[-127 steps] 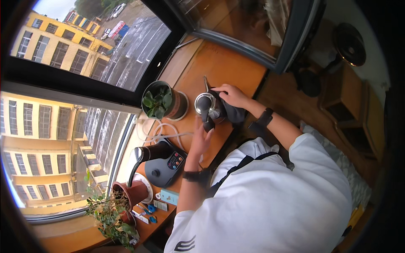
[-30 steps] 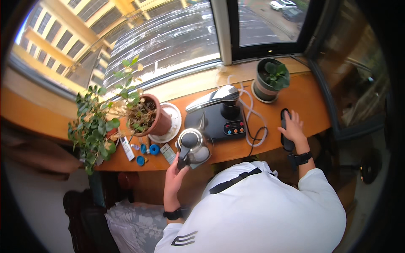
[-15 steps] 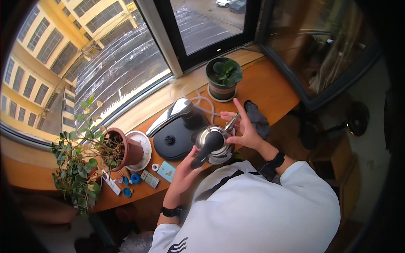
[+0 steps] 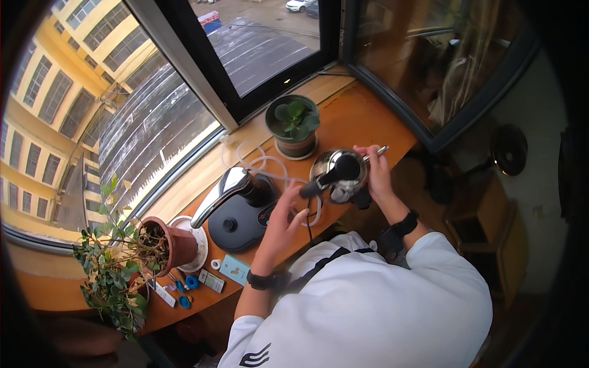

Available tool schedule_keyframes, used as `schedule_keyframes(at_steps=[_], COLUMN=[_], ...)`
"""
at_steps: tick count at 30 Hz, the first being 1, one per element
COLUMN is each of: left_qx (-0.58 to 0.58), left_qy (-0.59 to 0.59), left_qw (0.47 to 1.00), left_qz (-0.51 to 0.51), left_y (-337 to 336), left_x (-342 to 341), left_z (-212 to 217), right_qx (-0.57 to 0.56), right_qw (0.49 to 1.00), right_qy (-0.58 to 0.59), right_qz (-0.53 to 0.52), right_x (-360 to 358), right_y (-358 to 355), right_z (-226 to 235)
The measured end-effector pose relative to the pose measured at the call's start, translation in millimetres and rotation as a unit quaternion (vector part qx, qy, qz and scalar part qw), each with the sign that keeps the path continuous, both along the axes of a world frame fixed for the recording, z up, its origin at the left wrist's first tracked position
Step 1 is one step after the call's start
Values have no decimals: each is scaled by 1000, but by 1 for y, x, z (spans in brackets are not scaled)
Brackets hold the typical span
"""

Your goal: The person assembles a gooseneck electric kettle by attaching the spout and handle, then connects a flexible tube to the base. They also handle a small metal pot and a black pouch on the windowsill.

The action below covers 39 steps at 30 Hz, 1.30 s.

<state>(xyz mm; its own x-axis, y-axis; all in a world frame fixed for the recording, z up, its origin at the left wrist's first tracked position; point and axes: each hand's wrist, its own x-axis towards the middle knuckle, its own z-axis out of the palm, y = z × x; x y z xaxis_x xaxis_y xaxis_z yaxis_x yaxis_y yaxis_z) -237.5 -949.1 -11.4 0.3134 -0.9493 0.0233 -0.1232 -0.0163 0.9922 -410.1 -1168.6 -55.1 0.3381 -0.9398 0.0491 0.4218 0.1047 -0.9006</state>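
Note:
A steel kettle [image 4: 336, 172] with a black handle [image 4: 319, 184] stands tilted at the front edge of a wooden window counter [image 4: 362, 116]. My right hand [image 4: 375, 175] grips the kettle's right side near its rim, where a thin silver part sticks out. A dark cloth [image 4: 362, 199] lies under that hand, against the kettle. My left hand [image 4: 283, 219] has its fingers spread, and the fingertips are at the end of the black handle.
A black kettle base with a silver spout arm [image 4: 236, 208] and clear tubing [image 4: 264, 165] sits left of the kettle. Behind is a small potted plant [image 4: 293, 126]. A terracotta pot with a leafy plant [image 4: 162, 242], a card [image 4: 233, 268] and blue caps [image 4: 190, 283] lie far left.
My view has swung right along the counter. The kettle went from the left end back to the right of the base. My left hand has loosened from the handle and my right hand has closed on the kettle's side.

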Motion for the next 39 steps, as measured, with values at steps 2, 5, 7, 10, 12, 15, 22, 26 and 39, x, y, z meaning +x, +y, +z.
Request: schedule_keyframes(at_steps=[2,5,7,10,12,15,22,26,39], left_qx=[-9,26,91,89,69,102,200,212,232], left_qy=[-175,-91,-34,-45,-66,-85,-218,-275,-137], left_qw=[984,995,988,961,928,899,862,852,885], left_qz=[42,42,118,258,359,417,412,391,380], left_y=[2,33,62,99,115,140,153,163,164], left_x=[4,20,28,39,43,55,81,95,118], left_z=[-2,-31,-52,-77,-89,-107,-133,-158,-175], right_qx=[-17,-66,-73,-69,-64,-70,-128,-222,-300], right_qw=[998,986,980,973,968,963,907,892,808], right_qy=[12,52,63,81,105,130,223,359,506], right_qz=[-62,-145,-173,-207,-218,-225,-332,-162,43], right_x=[-9,-13,-11,-8,-4,0,-15,-27,0], right_y=[-29,-80,-107,-145,-160,-174,-145,-40,6], right_z=[-9,-31,-47,-90,-111,-133,-176,-128,-83])
